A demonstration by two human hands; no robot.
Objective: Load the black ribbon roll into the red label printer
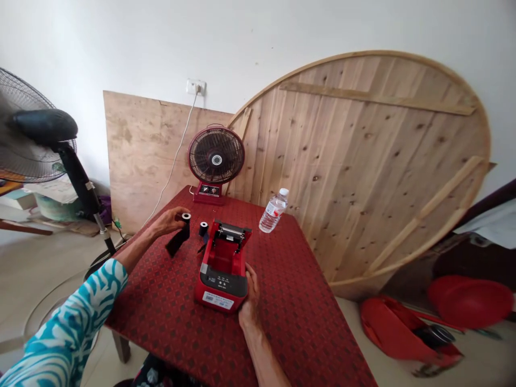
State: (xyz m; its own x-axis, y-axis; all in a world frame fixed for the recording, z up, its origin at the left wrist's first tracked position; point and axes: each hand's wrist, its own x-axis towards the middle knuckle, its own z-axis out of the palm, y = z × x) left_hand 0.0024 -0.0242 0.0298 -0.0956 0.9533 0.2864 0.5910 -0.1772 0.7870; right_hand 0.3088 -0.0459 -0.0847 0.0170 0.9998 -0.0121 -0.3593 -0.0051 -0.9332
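Observation:
My left hand [172,219] pinches a small black roll [186,216] with a pale end and a hollow core. From it a loose black strip [178,242] hangs down toward the tabletop. Beside it a second black roll [203,228] stands on the table, a dark strip trailing toward the printer. My right hand [250,298] grips the right side of a red and black receipt printer [220,292]. The printer's lid [230,230] is raised, and its red inner bay shows with no roll in it. My right fingertips are partly hidden behind the casing.
A clear water bottle [273,210] stands on the red patterned table [290,306], right of the printer. At the back edge is a small red fan [216,156]. A black pedestal fan [80,177] stands left. A round wooden tabletop [355,166] leans on the wall.

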